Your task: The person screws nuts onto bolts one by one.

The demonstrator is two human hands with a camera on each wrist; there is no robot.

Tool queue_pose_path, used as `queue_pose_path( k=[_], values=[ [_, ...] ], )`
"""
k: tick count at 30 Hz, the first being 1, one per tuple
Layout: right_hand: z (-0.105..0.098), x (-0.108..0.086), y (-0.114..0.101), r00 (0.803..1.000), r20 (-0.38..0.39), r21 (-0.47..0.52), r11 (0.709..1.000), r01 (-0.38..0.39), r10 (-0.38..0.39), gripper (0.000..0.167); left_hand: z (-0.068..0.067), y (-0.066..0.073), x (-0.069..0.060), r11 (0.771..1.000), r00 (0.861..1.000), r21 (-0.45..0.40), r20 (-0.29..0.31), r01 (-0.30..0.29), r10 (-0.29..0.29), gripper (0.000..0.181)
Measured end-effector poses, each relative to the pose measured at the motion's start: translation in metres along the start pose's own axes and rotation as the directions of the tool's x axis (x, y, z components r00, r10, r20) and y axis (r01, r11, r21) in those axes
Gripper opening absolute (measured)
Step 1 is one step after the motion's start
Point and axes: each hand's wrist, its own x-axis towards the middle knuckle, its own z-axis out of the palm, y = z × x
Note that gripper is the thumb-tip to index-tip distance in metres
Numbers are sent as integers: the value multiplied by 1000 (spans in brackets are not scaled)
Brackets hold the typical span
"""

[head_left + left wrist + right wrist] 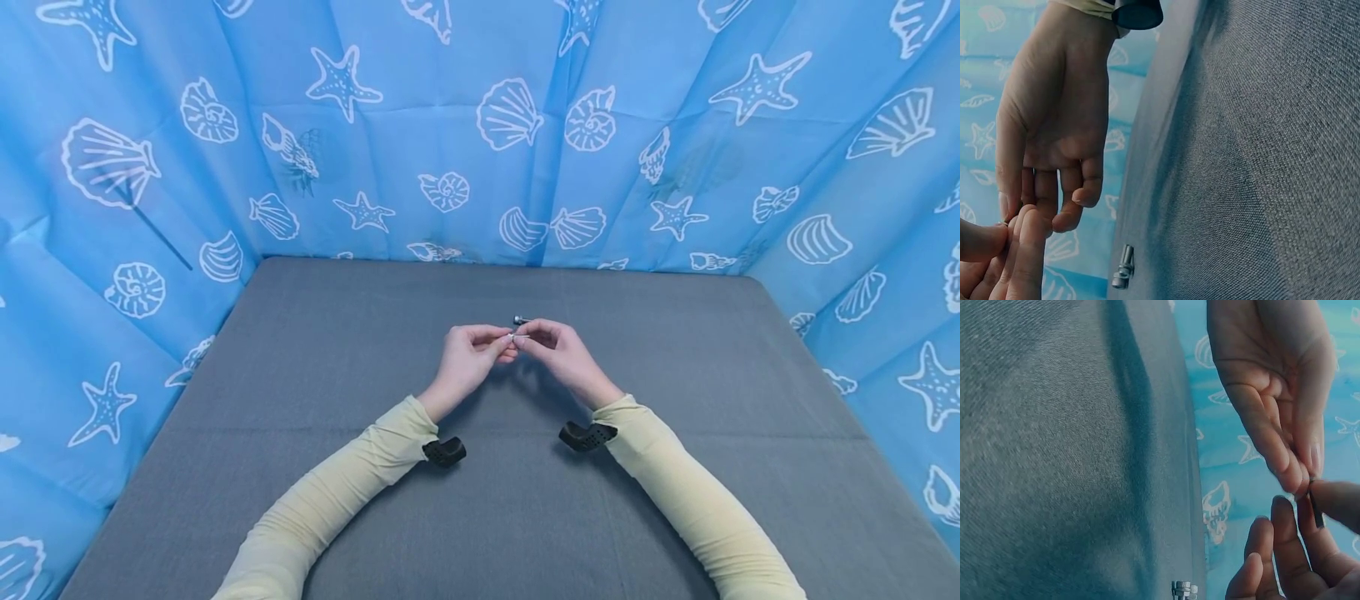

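My left hand and right hand meet fingertip to fingertip above the grey table. Between them is a small, thin metal piece, too small to name. In the right wrist view, the left hand pinches it between thumb and fingers, its other fingers spread loosely. The right hand holds its thumb and index finger together at the piece's upper end. Just beyond the hands, several metal bolts with hex heads lie close together on the table; the hands partly hide them in the head view.
A grey cloth covers the table. A blue curtain with white shells and starfish hangs behind and at both sides. Black wrist mounts stick out from the pale yellow sleeves.
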Motion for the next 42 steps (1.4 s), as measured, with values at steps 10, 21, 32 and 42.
queue_pose_path(
  k=[10,21,32,42],
  values=[
    [1,-1,-1,1000,3,54,999,-5,5,26,-1,-1,1,999,1000,-29,14,13,-13,21],
    [2,2,1,1000,3,-17,1000,-1,1,30,0,-3,0,1000,1000,-30,5,8,-8,19],
    [2,1,2,999,-13,55,997,49,-48,23,-1,-29,10,998,999,-54,-28,15,-17,21],
    [3,4,4,998,-32,-21,999,47,-48,24,0,-30,10,998,999,-68,-45,-2,-1,18]
  ],
)
